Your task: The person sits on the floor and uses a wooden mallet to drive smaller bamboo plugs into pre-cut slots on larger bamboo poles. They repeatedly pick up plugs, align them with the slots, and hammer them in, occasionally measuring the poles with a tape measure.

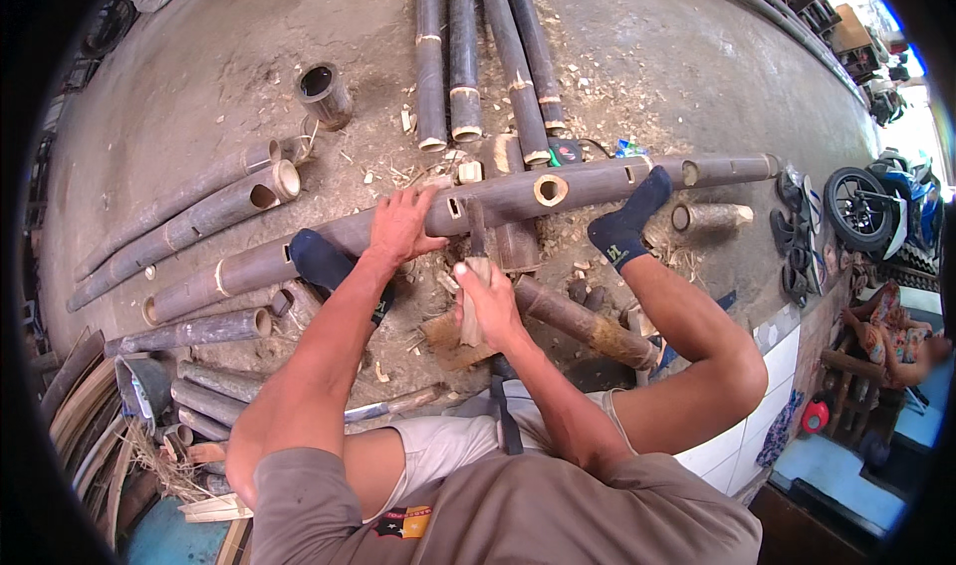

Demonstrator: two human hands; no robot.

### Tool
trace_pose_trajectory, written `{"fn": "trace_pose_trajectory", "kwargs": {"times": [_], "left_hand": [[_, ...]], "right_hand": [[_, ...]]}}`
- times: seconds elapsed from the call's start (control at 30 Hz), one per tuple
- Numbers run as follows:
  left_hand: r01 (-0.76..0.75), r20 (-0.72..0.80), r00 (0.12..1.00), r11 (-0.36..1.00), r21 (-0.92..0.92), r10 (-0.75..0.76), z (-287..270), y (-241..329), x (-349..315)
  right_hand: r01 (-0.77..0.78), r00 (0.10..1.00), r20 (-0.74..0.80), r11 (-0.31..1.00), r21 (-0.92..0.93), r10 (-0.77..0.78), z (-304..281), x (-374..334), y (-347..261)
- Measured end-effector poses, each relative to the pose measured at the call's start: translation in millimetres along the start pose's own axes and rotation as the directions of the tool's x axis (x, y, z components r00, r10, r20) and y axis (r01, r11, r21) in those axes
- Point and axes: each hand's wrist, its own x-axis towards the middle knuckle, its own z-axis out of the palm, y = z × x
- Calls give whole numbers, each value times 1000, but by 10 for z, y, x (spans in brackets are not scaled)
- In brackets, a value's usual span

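Observation:
A long dark bamboo pole (590, 185) lies across in front of me, with a round hole (550, 190) and several narrow slots cut in it. My left hand (401, 225) rests on the pole, fingers spread, just left of one slot (457, 209). In my right hand (491, 304) is a chisel (477, 228), gripped by its pale wooden handle. Its dark blade points away from me, and its tip lies at the pole just right of that slot. Under the pole stands a thick block (516, 246). My socked feet (629, 217) rest against the pole on both sides.
Several bamboo poles (463, 62) lie at the far middle, and more (214, 217) at the left. A can of dark liquid (325, 97) stands beyond. Wood chips litter the floor. Sandals (794, 236) and a motorbike (861, 207) are at the right, a seated person (886, 341) nearer.

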Motion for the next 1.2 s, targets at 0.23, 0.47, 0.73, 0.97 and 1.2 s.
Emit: {"fn": "trace_pose_trajectory", "kwargs": {"times": [0.23, 0.47, 0.73, 0.97, 1.2], "left_hand": [[-68, 89, 994, 997, 32, 65, 62, 279, 314], [-134, 121, 983, 990, -51, 139, -93, -124, 204], [39, 367, 924, 980, 196, -110, -487, -788, -212], [28, 108, 994, 1000, 2, -29, -101, -64, 69], [24, 66, 998, 998, -55, -20, -73, 262, 208]], "right_hand": [[-33, 989, -145, 937, -349, -20, -596, -538, 185], [-4, 993, -99, 822, -570, -64, -815, -439, 366], [-206, 978, -13, 965, -163, 206, -794, -345, 323], [-134, 991, 54, 950, 282, 124, -727, -488, -195], [-98, 992, -47, 959, 264, 115, -603, -230, -547]]}}
